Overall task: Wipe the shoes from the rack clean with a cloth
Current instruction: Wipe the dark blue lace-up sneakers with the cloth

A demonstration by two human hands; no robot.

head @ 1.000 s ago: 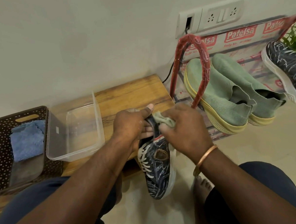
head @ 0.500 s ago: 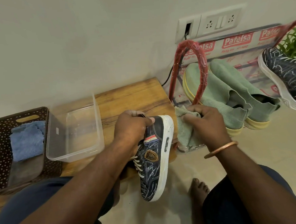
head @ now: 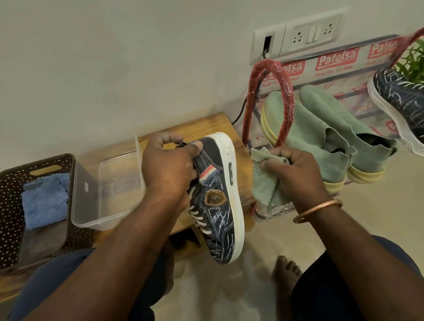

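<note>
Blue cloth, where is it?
In the head view, the blue cloth lies far left inside the brown basket, next to the clear plastic tub.

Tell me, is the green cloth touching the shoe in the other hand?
Apart. The head view shows bare bench between the cloth and the shoe.

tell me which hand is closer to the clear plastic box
Left. The left hand grips the dark shoe just beside the clear plastic box; the right hand holds the green cloth farther right, past the shoe.
</note>
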